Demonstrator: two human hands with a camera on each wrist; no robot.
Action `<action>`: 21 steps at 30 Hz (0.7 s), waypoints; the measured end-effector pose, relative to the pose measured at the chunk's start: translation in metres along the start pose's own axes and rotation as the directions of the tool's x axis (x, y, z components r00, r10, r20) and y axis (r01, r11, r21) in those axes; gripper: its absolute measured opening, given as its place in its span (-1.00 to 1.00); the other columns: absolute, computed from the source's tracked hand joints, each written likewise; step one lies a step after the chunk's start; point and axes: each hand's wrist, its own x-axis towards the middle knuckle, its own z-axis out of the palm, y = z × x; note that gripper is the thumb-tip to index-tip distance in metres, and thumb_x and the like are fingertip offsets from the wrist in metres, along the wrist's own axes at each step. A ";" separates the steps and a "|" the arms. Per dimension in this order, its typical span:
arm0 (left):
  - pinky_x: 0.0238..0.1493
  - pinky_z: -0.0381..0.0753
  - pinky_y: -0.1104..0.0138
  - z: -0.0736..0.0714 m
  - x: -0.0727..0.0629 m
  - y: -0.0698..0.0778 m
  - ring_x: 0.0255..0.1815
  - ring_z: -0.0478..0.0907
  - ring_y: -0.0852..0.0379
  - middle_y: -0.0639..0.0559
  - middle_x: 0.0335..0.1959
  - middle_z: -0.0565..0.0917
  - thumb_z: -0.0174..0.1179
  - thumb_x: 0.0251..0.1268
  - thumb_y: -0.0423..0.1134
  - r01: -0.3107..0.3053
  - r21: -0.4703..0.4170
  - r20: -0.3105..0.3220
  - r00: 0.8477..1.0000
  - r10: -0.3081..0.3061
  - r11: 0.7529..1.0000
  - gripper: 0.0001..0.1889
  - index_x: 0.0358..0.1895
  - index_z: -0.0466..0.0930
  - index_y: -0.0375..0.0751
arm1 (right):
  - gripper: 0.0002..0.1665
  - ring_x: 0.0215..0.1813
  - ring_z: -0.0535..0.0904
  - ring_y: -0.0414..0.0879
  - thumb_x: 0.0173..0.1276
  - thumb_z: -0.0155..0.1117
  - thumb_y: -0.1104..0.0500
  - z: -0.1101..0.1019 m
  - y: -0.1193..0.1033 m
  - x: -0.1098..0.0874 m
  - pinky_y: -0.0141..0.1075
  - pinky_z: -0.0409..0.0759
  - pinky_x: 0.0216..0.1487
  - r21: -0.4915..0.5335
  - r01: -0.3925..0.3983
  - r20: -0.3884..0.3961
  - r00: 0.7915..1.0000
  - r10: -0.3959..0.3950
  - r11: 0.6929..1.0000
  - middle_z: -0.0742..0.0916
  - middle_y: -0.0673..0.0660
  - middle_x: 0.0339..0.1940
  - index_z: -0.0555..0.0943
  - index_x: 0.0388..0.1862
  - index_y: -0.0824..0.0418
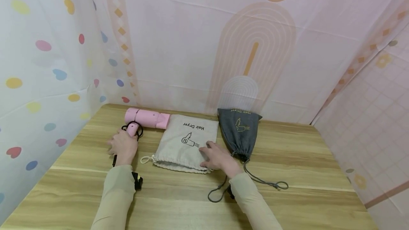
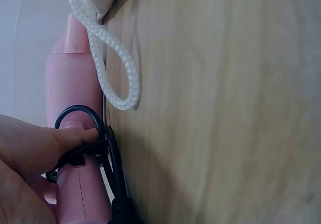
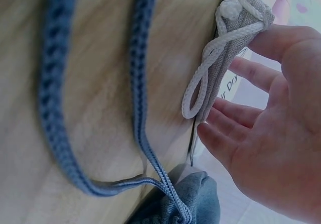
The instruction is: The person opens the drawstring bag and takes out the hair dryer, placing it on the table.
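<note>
At the table's left back lies a pink hair dryer [image 1: 147, 118], its nozzle by the light drawstring bag and a black cord looped about its handle. My left hand [image 1: 123, 145] grips that handle; the left wrist view shows the thumb [image 2: 75, 138] across it at the cord. The light grey bag [image 1: 188, 141] lies flat, printed "Hair Dryer", with its gathered mouth towards me. My right hand [image 1: 217, 156] rests on the bag's right side near the mouth, fingers spread and loosely bent. In the right wrist view, the bag's white cord [image 3: 203, 78] hangs beside the fingers.
A dark grey drawstring bag [image 1: 241, 129], also printed "Hair Dryer", lies to the right of the light one. Its long cords [image 1: 263, 181] trail over the wooden table [image 1: 303, 162] around my right wrist. Patterned cloth walls [image 1: 179, 45] stand behind and on both sides.
</note>
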 end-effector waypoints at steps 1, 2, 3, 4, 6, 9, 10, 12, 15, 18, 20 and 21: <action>-0.02 0.31 -0.42 0.000 0.000 0.000 0.23 0.14 -0.68 -0.74 0.19 0.25 0.03 0.34 -0.11 0.000 0.001 0.001 1.000 0.000 1.000 -0.32 0.28 0.08 -0.63 | -0.32 0.48 0.24 0.08 0.29 0.23 -0.16 0.000 0.000 0.000 -0.06 0.33 0.39 0.001 0.000 0.000 1.000 0.000 1.000 0.30 0.16 0.48 0.37 0.37 -0.07; -0.01 0.31 -0.42 0.000 0.000 0.000 0.24 0.13 -0.67 -0.74 0.19 0.24 0.03 0.35 -0.11 0.001 0.002 0.004 1.000 -0.001 1.000 -0.31 0.28 0.08 -0.64 | -0.32 0.48 0.24 0.09 0.29 0.23 -0.16 0.000 0.000 0.000 -0.06 0.32 0.39 0.003 0.000 -0.001 1.000 0.000 1.000 0.30 0.16 0.48 0.37 0.37 -0.06; -0.01 0.30 -0.42 0.000 0.000 0.000 0.24 0.13 -0.68 -0.75 0.19 0.23 0.02 0.35 -0.11 0.000 0.002 0.006 1.000 0.000 1.000 -0.31 0.28 0.06 -0.65 | -0.32 0.48 0.24 0.09 0.28 0.23 -0.16 0.000 0.000 0.000 -0.06 0.32 0.40 0.007 0.001 -0.002 1.000 -0.001 1.000 0.30 0.16 0.48 0.38 0.37 -0.06; -0.01 0.30 -0.43 0.000 0.000 0.000 0.23 0.12 -0.69 -0.76 0.18 0.23 0.02 0.35 -0.11 -0.001 0.002 0.006 1.000 0.001 1.000 -0.30 0.28 0.05 -0.66 | -0.32 0.48 0.23 0.09 0.28 0.23 -0.16 0.000 0.000 0.000 -0.06 0.31 0.40 0.011 0.001 -0.003 1.000 -0.001 1.000 0.30 0.16 0.48 0.38 0.37 -0.06; -0.01 0.30 -0.43 0.000 0.000 0.000 0.22 0.12 -0.71 -0.77 0.18 0.22 0.02 0.35 -0.10 -0.006 0.001 0.006 1.000 0.006 1.000 -0.29 0.29 0.04 -0.67 | -0.31 0.48 0.23 0.09 0.28 0.24 -0.16 0.001 0.001 0.000 -0.06 0.31 0.41 0.014 0.001 -0.005 1.000 -0.001 1.000 0.30 0.16 0.48 0.38 0.37 -0.06; -0.01 0.29 -0.44 0.000 -0.001 -0.001 0.22 0.12 -0.71 -0.77 0.18 0.21 0.02 0.35 -0.10 -0.014 -0.004 -0.008 1.000 0.014 1.000 -0.27 0.30 0.01 -0.68 | -0.31 0.48 0.23 0.09 0.28 0.24 -0.16 0.002 0.001 0.000 -0.06 0.31 0.40 0.016 0.003 -0.008 1.000 -0.003 1.000 0.30 0.16 0.48 0.38 0.37 -0.06; -0.02 0.29 -0.43 0.000 -0.001 -0.002 0.21 0.12 -0.70 -0.76 0.18 0.20 0.02 0.35 -0.10 -0.019 -0.003 -0.019 1.000 0.019 1.000 -0.27 0.30 0.00 -0.69 | -0.31 0.48 0.23 0.09 0.28 0.24 -0.16 0.002 0.001 0.000 -0.06 0.31 0.40 0.015 0.005 -0.010 1.000 -0.004 1.000 0.30 0.16 0.48 0.38 0.37 -0.06; -0.03 0.28 -0.43 0.001 -0.003 -0.003 0.20 0.13 -0.70 -0.77 0.18 0.19 0.02 0.34 -0.11 -0.036 0.000 -0.039 0.999 0.036 0.999 -0.26 0.29 0.00 -0.71 | -0.32 0.48 0.23 0.08 0.28 0.24 -0.16 0.003 0.002 0.000 -0.06 0.31 0.40 0.018 0.004 -0.013 1.000 -0.004 1.000 0.29 0.16 0.48 0.38 0.36 -0.06; -0.03 0.28 -0.43 0.002 -0.006 -0.004 0.19 0.14 -0.68 -0.77 0.16 0.19 0.03 0.34 -0.11 -0.065 0.022 -0.063 0.996 0.067 0.998 -0.28 0.25 0.04 -0.74 | -0.32 0.49 0.22 0.07 0.28 0.24 -0.17 0.003 0.002 0.000 -0.06 0.31 0.40 0.025 0.004 -0.015 1.000 -0.003 1.000 0.29 0.16 0.49 0.38 0.36 -0.06; -0.04 0.30 -0.42 0.001 -0.009 -0.004 0.17 0.15 -0.66 -0.78 0.16 0.16 0.01 0.34 -0.12 -0.113 0.082 -0.060 0.991 0.119 0.990 -0.28 0.23 0.03 -0.76 | -0.31 0.49 0.21 0.07 0.28 0.23 -0.17 0.003 0.002 0.000 -0.05 0.31 0.40 0.027 0.004 -0.014 1.000 -0.003 1.000 0.28 0.15 0.49 0.38 0.37 -0.06; -0.05 0.33 -0.40 0.000 -0.013 -0.004 0.15 0.15 -0.64 -0.77 0.15 0.17 0.01 0.33 -0.14 -0.164 0.137 -0.059 0.983 0.174 0.977 -0.29 0.23 0.04 -0.77 | -0.31 0.50 0.21 0.08 0.28 0.22 -0.18 0.003 0.003 0.000 -0.05 0.32 0.39 0.024 0.004 -0.011 1.000 -0.004 1.000 0.28 0.15 0.49 0.37 0.37 -0.06; -0.07 0.33 -0.40 -0.001 -0.015 -0.003 0.14 0.16 -0.64 -0.77 0.13 0.17 0.02 0.32 -0.15 -0.196 0.165 -0.060 0.976 0.208 0.967 -0.29 0.22 0.03 -0.78 | -0.31 0.50 0.20 0.08 0.28 0.22 -0.18 0.003 0.003 0.000 -0.04 0.32 0.39 0.025 0.002 -0.010 1.000 -0.001 1.000 0.28 0.15 0.50 0.37 0.37 -0.06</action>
